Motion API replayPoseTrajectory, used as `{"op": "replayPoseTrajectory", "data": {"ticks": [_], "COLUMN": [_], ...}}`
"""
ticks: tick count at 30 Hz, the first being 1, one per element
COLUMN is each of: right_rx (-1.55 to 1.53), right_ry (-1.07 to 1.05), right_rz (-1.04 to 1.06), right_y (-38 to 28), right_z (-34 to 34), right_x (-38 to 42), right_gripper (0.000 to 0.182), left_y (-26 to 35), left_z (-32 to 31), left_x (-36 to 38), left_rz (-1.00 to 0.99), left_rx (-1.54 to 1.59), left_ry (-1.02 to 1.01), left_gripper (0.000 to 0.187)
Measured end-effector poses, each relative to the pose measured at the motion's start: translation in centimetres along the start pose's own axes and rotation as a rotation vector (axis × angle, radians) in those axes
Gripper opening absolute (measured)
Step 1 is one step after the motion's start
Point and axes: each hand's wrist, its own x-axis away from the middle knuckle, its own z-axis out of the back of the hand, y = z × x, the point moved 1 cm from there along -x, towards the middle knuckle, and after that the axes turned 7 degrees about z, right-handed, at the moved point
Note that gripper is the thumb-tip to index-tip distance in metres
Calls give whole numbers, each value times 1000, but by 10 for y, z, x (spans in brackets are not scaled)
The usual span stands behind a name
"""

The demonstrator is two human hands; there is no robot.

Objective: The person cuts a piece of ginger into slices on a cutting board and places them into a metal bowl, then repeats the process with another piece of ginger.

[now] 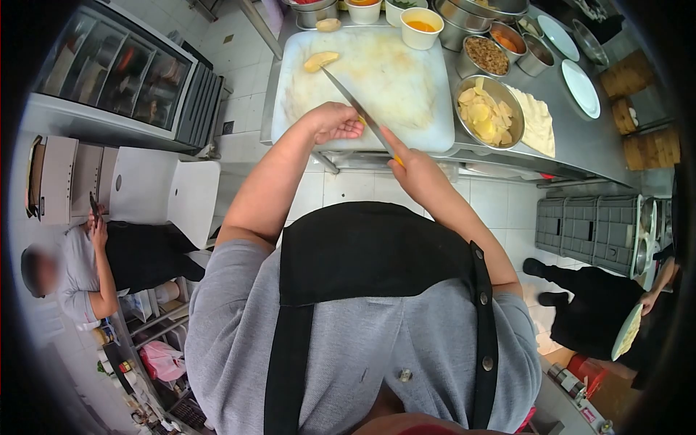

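Knife [359, 112] was the thing in hand: a long, narrow steel blade with a yellow handle, gripped at the near edge of the white cutting board [406, 123] by the right hand [413, 170], whose fingers were closed around the handle. Its blade slanted across the board, the tip reaching toward a pale yellow, curved slice [320, 60] near the board's far left corner. The left hand [335, 122] rested on the near part of the board, just left of the blade, its fingers curled loosely inward and holding nothing that could be seen.

The board was a thick rounded rectangle, its surface smeared and scuffed, lying on a shiny steel table [580, 145]. Just right of the board stood a round metal bowl [489, 111] filled with pale yellow chunks, and beyond that bowl a second metal bowl [485, 55] held brown crumbly bits. At the board's far right corner sat a white cup [421, 27] of orange sauce. Farther right of the board lay two flat white plates [581, 87].
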Motion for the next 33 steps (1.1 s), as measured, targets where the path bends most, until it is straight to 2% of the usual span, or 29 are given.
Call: {"op": "replayPoseTrajectory", "data": {"ticks": [11, 17, 22, 25, 33], "right_rx": [32, -78, -187, -141, -97], "right_ry": [10, 20, -2, 53, 1], "right_rz": [15, -11, -50, 13, -32], "right_y": [-3, 5, 12, 13, 7], "right_z": [-3, -1, 1, -3, -2], "right_x": [5, 4, 0, 0, -4], "right_gripper": [64, 64, 64, 65, 65], "left_y": [-5, 5, 7, 7, 9], "left_z": [-5, -6, -3, -1, 0], "left_x": [5, 2, -3, -4, -1], "left_rz": [-26, 76, 115, 122, 125], "left_rx": [-94, -250, -259, -254, -234], "left_ry": [75, 48, 32, 13, -15], "left_gripper": [26, 29, 28, 28, 28]}}
